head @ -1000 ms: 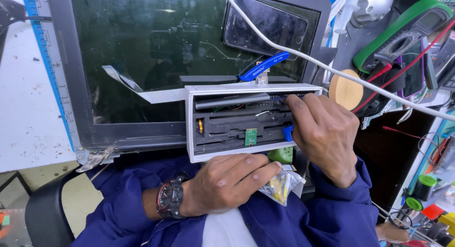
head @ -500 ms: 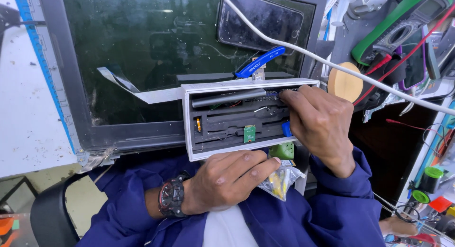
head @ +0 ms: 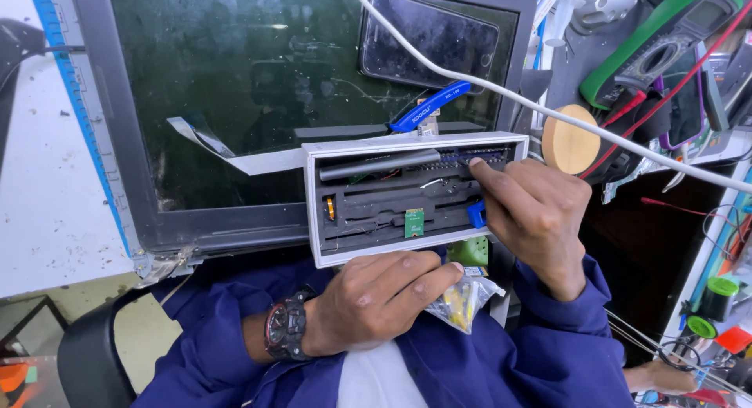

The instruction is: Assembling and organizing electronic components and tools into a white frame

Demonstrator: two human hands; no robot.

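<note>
Right hand (head: 540, 220): fingers curled, fingertips pressed into the right end of the open white case (head: 407, 196), index tip at the upper slot. Whether it pinches a part inside cannot be told; the fingers hide that corner. A small blue piece (head: 476, 214) sits just beside the knuckles, at the case's lower right.

Left hand (head: 376, 298): cupped under the case's lower edge, thumb and fingers bracing it from below, grasping the rim. A dark wristwatch with red trim (head: 286, 330) on that wrist. Tucked under the fingers, a small clear bag with yellow bits (head: 462, 302).

The case is held at lap height, tilted toward the camera, its open face showing black foam slots, a grey bar (head: 380, 164) along the top slot, a small green circuit board (head: 413, 222) low in the middle, and an orange piece (head: 330, 208) at the left end.

Behind the case: a dark laptop screen panel (head: 235, 87) lying flat, a flat ribbon cable (head: 211, 146) across it, a dark phone (head: 431, 36) resting on its upper right. Blue-handled pliers (head: 431, 106) just above the case's top edge. A white cable (head: 548, 114) crosses diagonally overhead. To the right, a round wooden disc (head: 570, 140) and a green-cased multimeter (head: 666, 44) with red leads. Blue sleeves and lap below.
</note>
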